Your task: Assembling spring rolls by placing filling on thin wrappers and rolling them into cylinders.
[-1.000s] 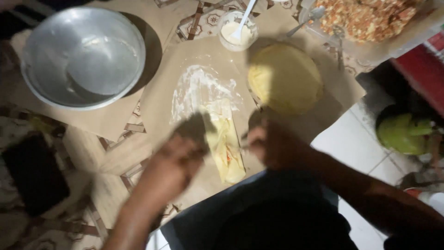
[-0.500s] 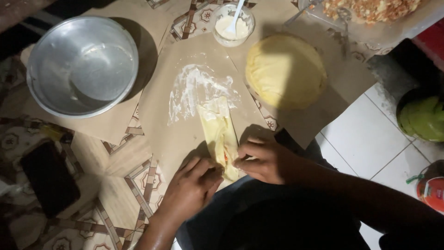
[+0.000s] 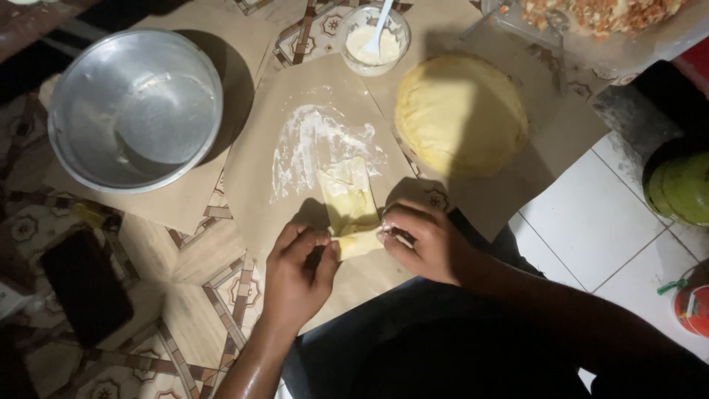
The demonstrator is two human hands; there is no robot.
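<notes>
A thin pale yellow pastry sheet [image 3: 344, 193] lies on brown paper [image 3: 258, 170], its near end rolled up into a small tube. My left hand [image 3: 295, 273] pinches the tube's left end and my right hand [image 3: 421, 240] pinches its right end. A smear of white paste [image 3: 310, 144] marks the paper just beyond the sheet. Further right lies a round stack of yellow pastry sheets [image 3: 461, 114].
A large empty metal bowl [image 3: 136, 107] sits at the upper left. A small glass bowl of white paste with a spoon [image 3: 374, 37] stands at the top. A tray of chopped filling [image 3: 598, 18] is top right. A dark phone [image 3: 85, 284] lies left; a green object [image 3: 679, 185] right.
Both hands have come onto the sheet's near end and rolled it up away from me; the flat strip is now shorter. The camera view has shifted slightly.
</notes>
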